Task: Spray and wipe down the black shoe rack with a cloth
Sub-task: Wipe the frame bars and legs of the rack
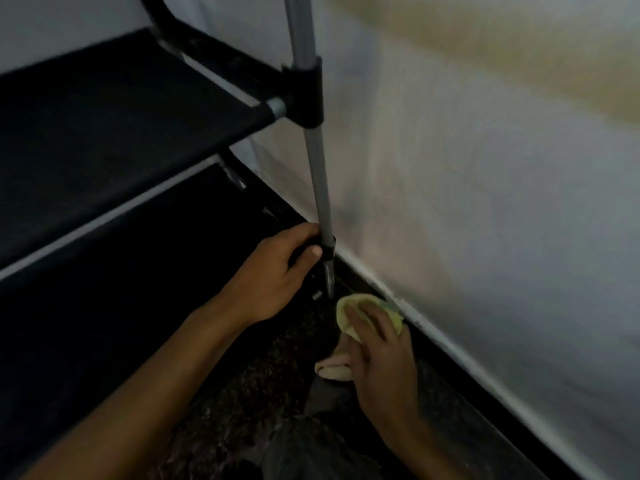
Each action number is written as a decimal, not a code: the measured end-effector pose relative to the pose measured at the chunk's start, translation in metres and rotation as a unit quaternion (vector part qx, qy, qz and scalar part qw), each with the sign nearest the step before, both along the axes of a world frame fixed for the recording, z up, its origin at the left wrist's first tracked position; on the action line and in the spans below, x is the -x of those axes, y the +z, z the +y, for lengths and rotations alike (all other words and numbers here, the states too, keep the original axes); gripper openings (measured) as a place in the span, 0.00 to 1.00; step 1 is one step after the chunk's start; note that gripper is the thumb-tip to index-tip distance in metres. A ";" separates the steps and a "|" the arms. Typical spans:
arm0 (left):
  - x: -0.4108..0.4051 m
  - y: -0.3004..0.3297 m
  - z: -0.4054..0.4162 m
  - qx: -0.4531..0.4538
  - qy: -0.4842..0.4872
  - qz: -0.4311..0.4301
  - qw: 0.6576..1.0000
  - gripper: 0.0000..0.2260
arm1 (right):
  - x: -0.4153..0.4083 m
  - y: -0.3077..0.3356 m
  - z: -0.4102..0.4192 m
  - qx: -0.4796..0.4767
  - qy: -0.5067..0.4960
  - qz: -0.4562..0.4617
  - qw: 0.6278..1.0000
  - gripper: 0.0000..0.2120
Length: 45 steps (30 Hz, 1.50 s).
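Black fabric shelves make up most of the rack (114,109), which fills the left side of the room's corner, two tiers showing one above the other, each edged with a pale bar. White wall (485,188) takes up the right side, with a yellowish blurred band near the top and a dark skirting strip along its foot. Dark speckled floor (242,386) runs between rack and wall.

A grey metal pole (317,168) stands upright at the rack's near right corner, passing through a black plastic joint (306,95) where the upper shelf's bar meets it.

Two bare forearms reach in from the bottom edge. The left hand (277,271) is wrapped around the pole's lower joint, fingers curled behind and thumb pressed across the front, just above the floor. The right hand (377,344) lies flat, fingers spread a little, pressing a yellow-green cloth (349,304) down on the floor just beside the pole's foot and close to the skirting. The cloth bunches out beyond the fingertips; a paler fold of it seems to trail back under the thumb, though the dim light makes that hard to tell.

Near the bottom edge sits a dark rounded shape, too blurred to make out.
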<state>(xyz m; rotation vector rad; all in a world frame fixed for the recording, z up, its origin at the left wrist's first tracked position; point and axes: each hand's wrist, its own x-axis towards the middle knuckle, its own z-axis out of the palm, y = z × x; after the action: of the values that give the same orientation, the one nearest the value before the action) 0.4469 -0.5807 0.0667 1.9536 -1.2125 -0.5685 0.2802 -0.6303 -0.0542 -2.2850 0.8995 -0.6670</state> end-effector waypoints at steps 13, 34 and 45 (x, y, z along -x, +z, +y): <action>-0.012 0.000 0.000 0.031 0.010 -0.034 0.999 0.07 | -0.063 -0.009 -0.010 0.131 0.125 0.233 0.956 0.23; -0.012 -0.003 -0.004 0.027 0.029 -0.035 0.999 0.13 | -0.041 0.019 -0.023 -0.078 0.096 0.426 0.896 0.19; -0.008 -0.005 -0.004 0.039 0.033 -0.065 0.997 0.14 | -0.052 -0.027 -0.011 0.053 0.114 0.294 0.948 0.27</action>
<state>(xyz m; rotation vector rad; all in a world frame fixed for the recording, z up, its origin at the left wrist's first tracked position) 0.4550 -0.5848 0.0618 1.9817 -1.2257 -0.3581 0.3325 -0.6411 -0.0811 -2.6847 0.8417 0.0867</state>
